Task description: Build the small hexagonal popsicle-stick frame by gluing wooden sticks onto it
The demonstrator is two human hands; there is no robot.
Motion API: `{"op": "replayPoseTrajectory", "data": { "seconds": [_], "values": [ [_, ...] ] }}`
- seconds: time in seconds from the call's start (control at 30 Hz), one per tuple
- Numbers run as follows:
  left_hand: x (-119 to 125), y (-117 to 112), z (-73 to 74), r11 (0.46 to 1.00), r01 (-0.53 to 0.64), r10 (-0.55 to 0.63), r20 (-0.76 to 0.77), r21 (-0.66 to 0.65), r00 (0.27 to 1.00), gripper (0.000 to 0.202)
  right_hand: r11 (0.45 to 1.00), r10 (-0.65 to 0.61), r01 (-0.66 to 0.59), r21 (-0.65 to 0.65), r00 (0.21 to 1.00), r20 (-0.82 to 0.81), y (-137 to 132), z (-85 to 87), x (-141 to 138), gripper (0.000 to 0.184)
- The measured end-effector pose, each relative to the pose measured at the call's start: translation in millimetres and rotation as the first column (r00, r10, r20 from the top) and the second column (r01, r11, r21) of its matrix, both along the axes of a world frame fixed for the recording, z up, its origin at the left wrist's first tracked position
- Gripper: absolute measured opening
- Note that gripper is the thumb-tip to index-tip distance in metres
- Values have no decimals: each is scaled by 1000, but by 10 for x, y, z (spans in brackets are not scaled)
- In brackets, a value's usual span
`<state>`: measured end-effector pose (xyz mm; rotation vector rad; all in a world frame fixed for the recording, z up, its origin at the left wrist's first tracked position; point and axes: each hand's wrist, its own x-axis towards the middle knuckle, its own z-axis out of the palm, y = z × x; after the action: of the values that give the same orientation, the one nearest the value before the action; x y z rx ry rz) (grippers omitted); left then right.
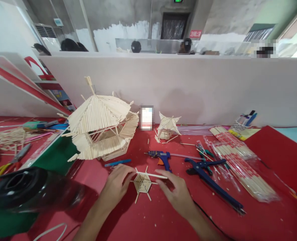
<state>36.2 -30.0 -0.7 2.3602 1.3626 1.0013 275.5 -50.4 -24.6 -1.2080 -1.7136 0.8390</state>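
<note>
A thin wooden stick (152, 175) spans both hands, above the upper edge of a small web-shaped frame of sticks (142, 183) on the red table. My left hand (118, 182) is closed at the stick's left end, its fingertips beside the frame. Across the fingers of my right hand (175, 188) lies the other end, with the thumb bent below it near the frame's right spokes. Exactly how the fingertips grip is hard to make out. Just beyond are a blue glue gun (162, 158) and a blue pen-like tool (117, 163).
A large stick-built pavilion (100, 124) stands back left, a smaller one (168, 127) at centre. Dark blue cutters (209, 177) and bagged sticks (246, 170) lie right. A dark bottle (38, 189) and pliers (19, 155) are left. A white partition (188, 83) closes the back.
</note>
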Motion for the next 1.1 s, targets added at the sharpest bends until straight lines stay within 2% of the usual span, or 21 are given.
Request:
{"op": "replayPoseTrajectory", "data": {
  "seconds": [0.1, 0.23, 0.5, 0.63, 0.77, 0.9, 0.97, 1.1],
  "values": [
    [14, -1, -14, 998, 6, -8, -20, -61, 1000, 22, 999, -32, 30, -46, 998, -58, -7, 31, -6, 24],
    [21, 8, -38, 993, -10, 9, -10, -121, 1000, 23, 996, -84, 84, 1, 996, -7, -11, 40, -27, 24],
    [44, 56, -59, 981, -89, 109, 107, -175, 988, 7, 999, -47, 48, 10, 998, -32, 5, 4, -68, 22],
    [53, 58, -32, 981, -115, 133, 111, -155, 985, 8, 999, -13, 15, 52, 999, -34, 16, -11, -92, 22],
    [21, 82, -27, 979, -135, 155, 130, -150, 979, 8, 997, -28, 33, 67, 996, -82, 60, -64, -74, 24],
    [-80, 128, -21, 980, -181, 186, 47, -86, 981, 17, 999, -32, 36, 23, 988, -154, 109, -146, -39, 28],
    [-122, 135, -4, 985, -164, 165, 13, -48, 986, 23, 1000, -30, 31, -1, 983, -179, 123, -179, -30, 29],
    [-106, 102, 36, 998, -40, 40, 5, -50, 999, 26, 1000, -28, 25, -16, 983, -183, 123, -188, -37, 33]
  ]
}}
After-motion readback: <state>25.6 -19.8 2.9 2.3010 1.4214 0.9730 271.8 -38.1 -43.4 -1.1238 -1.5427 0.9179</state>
